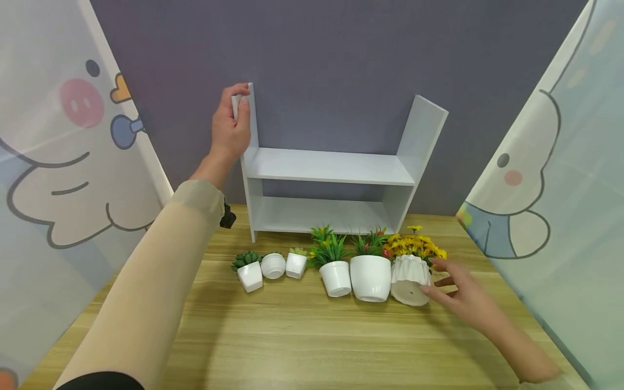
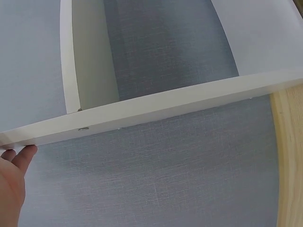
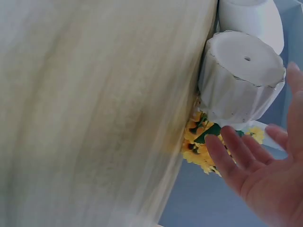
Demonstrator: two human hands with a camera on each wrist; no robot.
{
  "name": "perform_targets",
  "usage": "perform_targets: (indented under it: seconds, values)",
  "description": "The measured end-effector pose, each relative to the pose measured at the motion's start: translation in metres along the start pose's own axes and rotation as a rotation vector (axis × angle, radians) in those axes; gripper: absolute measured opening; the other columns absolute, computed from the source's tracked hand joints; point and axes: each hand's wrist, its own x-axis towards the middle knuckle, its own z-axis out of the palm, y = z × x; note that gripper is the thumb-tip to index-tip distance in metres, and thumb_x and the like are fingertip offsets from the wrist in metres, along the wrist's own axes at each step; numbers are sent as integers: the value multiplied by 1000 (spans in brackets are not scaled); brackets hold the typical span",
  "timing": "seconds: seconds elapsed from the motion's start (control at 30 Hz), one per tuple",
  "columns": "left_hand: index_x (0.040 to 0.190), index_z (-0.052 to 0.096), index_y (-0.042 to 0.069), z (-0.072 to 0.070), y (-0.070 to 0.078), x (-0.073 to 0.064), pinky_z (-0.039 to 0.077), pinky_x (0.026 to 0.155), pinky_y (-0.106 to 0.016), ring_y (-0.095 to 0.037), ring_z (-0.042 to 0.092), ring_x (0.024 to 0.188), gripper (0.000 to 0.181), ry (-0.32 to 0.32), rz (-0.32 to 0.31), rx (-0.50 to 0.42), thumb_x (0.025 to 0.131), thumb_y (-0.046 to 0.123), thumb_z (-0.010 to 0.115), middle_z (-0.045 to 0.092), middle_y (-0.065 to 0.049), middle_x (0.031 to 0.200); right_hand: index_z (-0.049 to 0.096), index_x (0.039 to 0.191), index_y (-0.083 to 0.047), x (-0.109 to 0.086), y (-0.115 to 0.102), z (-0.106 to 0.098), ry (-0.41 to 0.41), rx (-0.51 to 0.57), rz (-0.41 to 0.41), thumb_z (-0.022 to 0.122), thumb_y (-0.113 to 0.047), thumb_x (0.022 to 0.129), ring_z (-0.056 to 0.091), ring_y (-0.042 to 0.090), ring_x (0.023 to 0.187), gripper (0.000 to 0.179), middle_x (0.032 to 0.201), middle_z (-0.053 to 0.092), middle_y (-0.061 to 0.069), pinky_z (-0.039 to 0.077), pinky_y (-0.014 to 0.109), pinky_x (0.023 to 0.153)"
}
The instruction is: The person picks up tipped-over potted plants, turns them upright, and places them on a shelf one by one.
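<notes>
A white two-tier shelf (image 1: 331, 166) stands upright at the back of the table. With my left hand (image 1: 231, 129) I grip the top of its left side panel, thumb and fingers on either face; the left wrist view shows fingertips against the panel edge (image 2: 156, 106). My right hand (image 1: 465, 297) is spread beside a white ribbed flowerpot (image 1: 411, 277) of yellow flowers (image 1: 414, 245), lying on its side with its base towards me. In the right wrist view the fingers (image 3: 236, 151) are apart and uncurled around the pot's side; whether they touch it I cannot tell.
Left of the ribbed pot lie a large white pot (image 1: 370, 279) and a smaller white pot (image 1: 336, 279) with plants. Several little succulent pots, one a square pot (image 1: 251, 277), lie further left on the wooden table (image 1: 292, 341). Cartoon-printed panels (image 1: 97, 179) flank both sides.
</notes>
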Motion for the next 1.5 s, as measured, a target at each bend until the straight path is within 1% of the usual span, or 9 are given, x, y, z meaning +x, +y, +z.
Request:
perform_targets:
  seconds: [0.07, 0.2, 0.43, 0.73, 0.83, 1.0, 1.07, 1.23, 1.5]
  values:
    - [139, 58, 11, 0, -1, 0, 44, 117, -32, -9, 54, 150, 32, -7, -5, 16, 116, 28, 45, 59, 4, 162, 51, 157, -7, 0, 2, 3, -8, 2, -14, 85, -34, 98, 75, 37, 109, 73, 143, 56, 30, 64, 30, 75]
    - [141, 57, 12, 0, -1, -1, 46, 109, -30, -13, 58, 146, 33, -13, -12, 43, 116, 29, 43, 58, 6, 164, 55, 157, -12, -1, 3, 6, -17, -8, -37, 87, -31, 96, 76, 34, 108, 71, 142, 55, 27, 62, 25, 73]
    - [143, 55, 12, 0, 0, -2, 39, 86, -26, -27, 62, 118, 34, -23, -22, 47, 117, 30, 42, 56, 10, 165, 57, 158, -15, 0, 5, 6, -9, -18, -56, 83, -28, 100, 75, 31, 105, 65, 143, 57, 24, 61, 25, 73]
    - [142, 56, 13, 1, 1, -1, 41, 80, -26, -19, 56, 100, 34, -10, -17, 38, 116, 29, 43, 58, 8, 164, 55, 159, -16, 1, 7, 4, -16, -14, -78, 78, -30, 104, 75, 25, 103, 61, 135, 60, 18, 60, 26, 72]
    - [142, 57, 12, 1, 1, -1, 41, 81, -26, -20, 58, 103, 33, -7, -16, 35, 116, 27, 43, 58, 8, 163, 54, 161, -16, 1, 7, 3, -25, -14, -78, 77, -31, 105, 74, 21, 102, 62, 135, 59, 18, 61, 26, 73]
    - [143, 55, 12, 1, 1, -1, 40, 81, -26, -21, 59, 109, 33, -18, -20, 47, 117, 28, 42, 56, 7, 165, 50, 163, -14, 0, 6, 2, -48, 0, -43, 76, -33, 106, 74, 26, 105, 65, 144, 57, 23, 62, 27, 76]
    - [144, 55, 13, 0, 1, -1, 39, 80, -27, -21, 56, 102, 34, -20, -24, 54, 117, 28, 41, 56, 8, 165, 48, 163, -9, 0, 5, 2, -61, 23, -17, 75, -33, 106, 75, 31, 107, 67, 145, 58, 28, 62, 29, 74]
    - [144, 55, 13, -1, 0, -1, 39, 77, -27, -18, 50, 90, 34, -17, -30, 59, 117, 29, 41, 56, 8, 165, 41, 162, 0, 4, 4, 4, -106, 96, 90, 69, -38, 110, 74, 37, 110, 70, 145, 60, 36, 61, 30, 72]
    - [144, 54, 13, -4, 0, -3, 38, 77, -27, -16, 50, 89, 34, -7, -36, 78, 117, 29, 40, 56, 7, 166, 26, 166, 9, 15, -1, 8, -231, 278, 253, 52, -43, 117, 67, 40, 124, 76, 153, 50, 40, 66, 38, 82]
